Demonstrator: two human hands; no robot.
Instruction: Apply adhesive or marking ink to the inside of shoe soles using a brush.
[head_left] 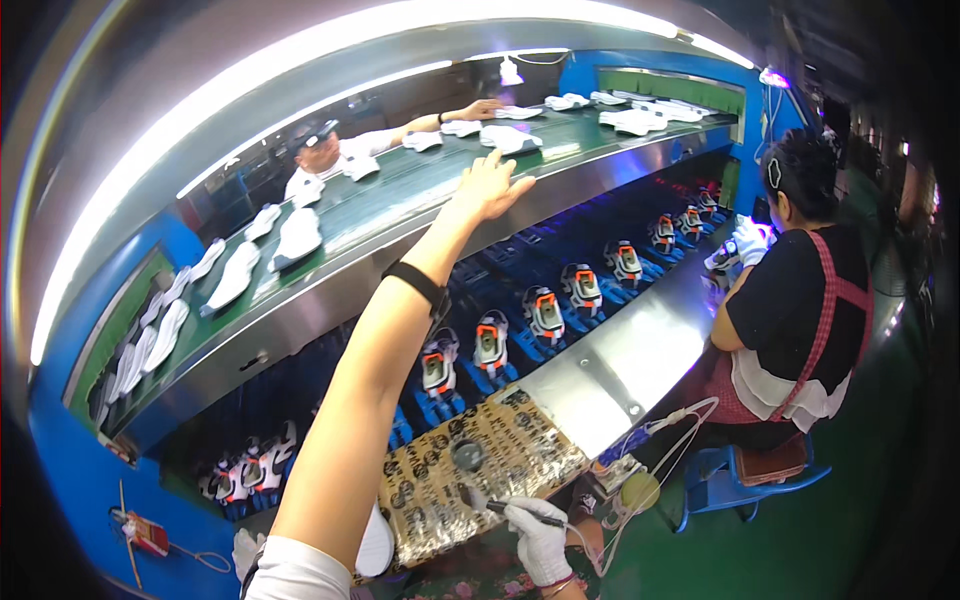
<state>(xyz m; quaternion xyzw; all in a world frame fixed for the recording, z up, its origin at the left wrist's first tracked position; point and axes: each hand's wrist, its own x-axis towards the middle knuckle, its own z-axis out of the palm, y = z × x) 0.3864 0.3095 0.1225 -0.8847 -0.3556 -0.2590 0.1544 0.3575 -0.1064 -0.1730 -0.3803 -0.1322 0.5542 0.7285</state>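
Conveyor belt (392,196), dark green, long, extending beyond and to both sides of the fingers of the left hand (487,190); bears pale soles (297,240) in loose rows. Row of shoes (545,315), grey and white with orange trim, running below the left fingers, to either side of them. Co-worker (795,300), seated, well to the right of either set of fingers. Steel worktop (610,370), bright, ahead and to the right of the gloved fingers of the right hand (537,535). Sheet (520,430), gold with dark print, ahead and to the left of the gloved fingers. Stool (720,480), blue, beneath the co-worker, right of the gloved fingers. Left hand: bare, fingers spread and released, reaching over the belt. Right hand: white-gloved, fingers closed round a brush (495,506), dark-handled, its pale head pointing left over the sheet. Sole (512,140), single, white, on the belt right at the left fingertips; contact cannot be told. Bowl (467,455), small, dark, on the sheet, ahead and left of the gloved fingers.
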